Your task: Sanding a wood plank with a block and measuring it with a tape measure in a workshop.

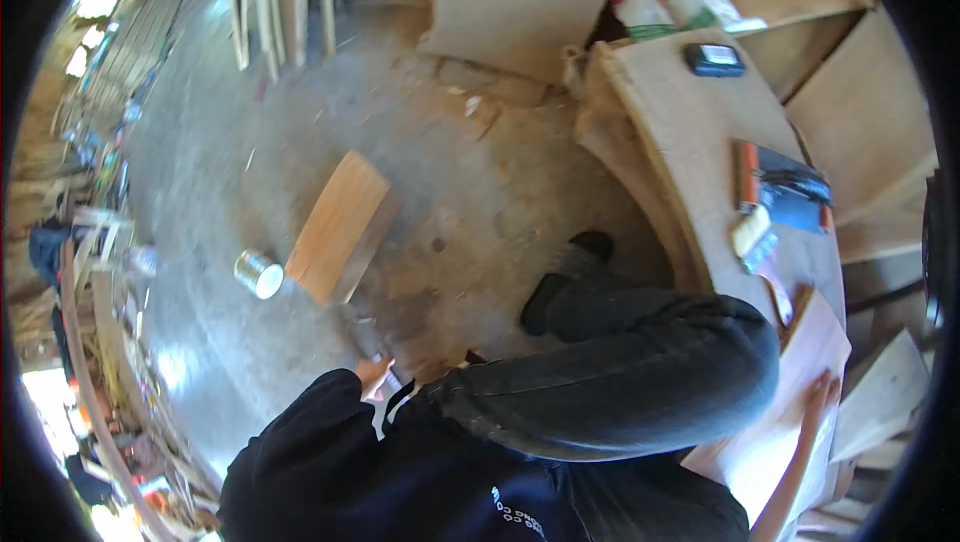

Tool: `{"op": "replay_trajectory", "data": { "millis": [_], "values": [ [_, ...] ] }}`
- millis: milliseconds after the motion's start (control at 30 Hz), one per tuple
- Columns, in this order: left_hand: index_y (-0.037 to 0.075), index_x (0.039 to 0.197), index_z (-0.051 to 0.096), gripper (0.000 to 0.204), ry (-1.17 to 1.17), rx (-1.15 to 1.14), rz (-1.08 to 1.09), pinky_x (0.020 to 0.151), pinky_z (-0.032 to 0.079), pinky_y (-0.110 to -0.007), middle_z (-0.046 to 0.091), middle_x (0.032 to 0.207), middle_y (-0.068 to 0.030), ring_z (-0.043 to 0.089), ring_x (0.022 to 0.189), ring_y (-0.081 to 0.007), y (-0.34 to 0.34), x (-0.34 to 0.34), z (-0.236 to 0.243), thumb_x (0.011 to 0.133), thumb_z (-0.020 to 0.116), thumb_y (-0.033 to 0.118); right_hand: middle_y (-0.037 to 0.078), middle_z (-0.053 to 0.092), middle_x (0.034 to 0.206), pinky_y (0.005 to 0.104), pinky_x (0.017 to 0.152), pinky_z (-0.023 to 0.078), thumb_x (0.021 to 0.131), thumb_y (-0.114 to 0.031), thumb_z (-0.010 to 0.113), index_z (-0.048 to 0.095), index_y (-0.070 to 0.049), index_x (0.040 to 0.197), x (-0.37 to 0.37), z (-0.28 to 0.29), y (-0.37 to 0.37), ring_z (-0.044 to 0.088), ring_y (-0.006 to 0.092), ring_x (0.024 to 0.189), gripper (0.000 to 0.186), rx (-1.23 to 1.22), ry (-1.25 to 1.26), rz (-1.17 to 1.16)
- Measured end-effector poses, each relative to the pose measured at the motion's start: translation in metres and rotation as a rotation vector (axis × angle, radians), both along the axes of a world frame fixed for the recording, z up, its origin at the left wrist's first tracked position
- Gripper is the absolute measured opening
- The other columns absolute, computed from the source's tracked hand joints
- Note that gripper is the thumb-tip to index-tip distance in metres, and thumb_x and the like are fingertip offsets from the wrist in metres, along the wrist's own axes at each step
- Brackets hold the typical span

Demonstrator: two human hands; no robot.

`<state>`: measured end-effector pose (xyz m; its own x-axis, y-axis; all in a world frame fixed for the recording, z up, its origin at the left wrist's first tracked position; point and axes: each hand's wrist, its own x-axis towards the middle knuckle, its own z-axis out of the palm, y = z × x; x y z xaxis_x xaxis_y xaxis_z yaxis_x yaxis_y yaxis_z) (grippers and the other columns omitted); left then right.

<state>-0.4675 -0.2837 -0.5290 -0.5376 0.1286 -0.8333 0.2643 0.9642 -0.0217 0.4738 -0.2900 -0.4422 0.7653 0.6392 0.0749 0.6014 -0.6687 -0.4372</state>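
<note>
My right hand [822,394] lies with its fingers stretched out on a smooth reddish-brown wooden board [745,457] at the right, on the bench. My left hand [375,379] is low in front of my dark sleeve, its fingers closed round a small pale thing [392,382] that is mostly hidden. Ahead of the left hand, a wooden block [340,227] rests on the floor. Beside the block is a shiny metal can [259,275]. A brush [752,232] with pale bristles lies on the bench, just beyond the board.
The wooden bench [690,112] runs along my right, with a small black device [714,60] at its far end. An orange-and-blue tool [785,187] lies nearer. Large panels [520,2] and upright planks [280,2] lean at the back. My bent leg [620,372] crosses the middle.
</note>
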Motion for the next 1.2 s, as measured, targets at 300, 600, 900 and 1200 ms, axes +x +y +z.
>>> {"op": "replay_trajectory", "data": {
  "millis": [300,600,900,1200],
  "values": [
    [-0.001,0.088,0.062,0.017,-0.099,0.719,-0.366,0.052,0.051,-0.031,0.059,0.063,-0.0074,0.062,0.059,-0.0180,0.087,-0.021,-0.073,0.082,0.068,0.015,0.024,0.043,0.137,0.0428,0.108,0.030,0.090,-0.040,0.060,0.043,0.002,0.135,-0.028,0.093,0.002,0.039,0.0367,0.128,0.064,-0.171,0.152,0.048],
    [0.005,0.072,0.056,0.035,-0.710,1.511,-0.528,0.044,0.036,-0.023,0.051,0.055,-0.0010,0.050,0.047,-0.0080,0.350,0.237,0.234,0.098,0.054,0.028,0.014,0.062,0.117,0.0377,0.083,0.052,0.079,-0.024,0.072,0.062,-0.006,0.111,-0.336,0.283,0.115,0.063,0.0300,0.100,0.039,0.218,-0.039,0.941],
    [0.006,0.070,0.053,0.036,-1.397,1.359,-1.409,0.042,0.030,-0.022,0.045,0.056,0.0042,0.040,0.046,-0.0036,0.283,0.496,0.494,0.099,0.052,0.027,0.010,0.068,0.097,0.0306,0.068,0.053,0.081,-0.014,0.069,0.061,-0.004,0.108,-0.340,0.288,0.089,0.067,0.0200,0.081,0.030,0.480,0.282,0.898],
    [-0.004,0.094,0.062,0.032,-1.238,1.505,-1.899,0.059,0.046,-0.035,0.062,0.068,-0.0161,0.061,0.062,-0.0249,0.189,0.559,0.453,0.094,0.057,0.029,0.009,0.064,0.076,0.0267,0.050,0.049,0.097,-0.022,0.055,0.058,0.001,0.106,-0.319,0.280,0.085,0.062,0.0170,0.056,0.026,0.946,1.018,0.745]
  ]
}}
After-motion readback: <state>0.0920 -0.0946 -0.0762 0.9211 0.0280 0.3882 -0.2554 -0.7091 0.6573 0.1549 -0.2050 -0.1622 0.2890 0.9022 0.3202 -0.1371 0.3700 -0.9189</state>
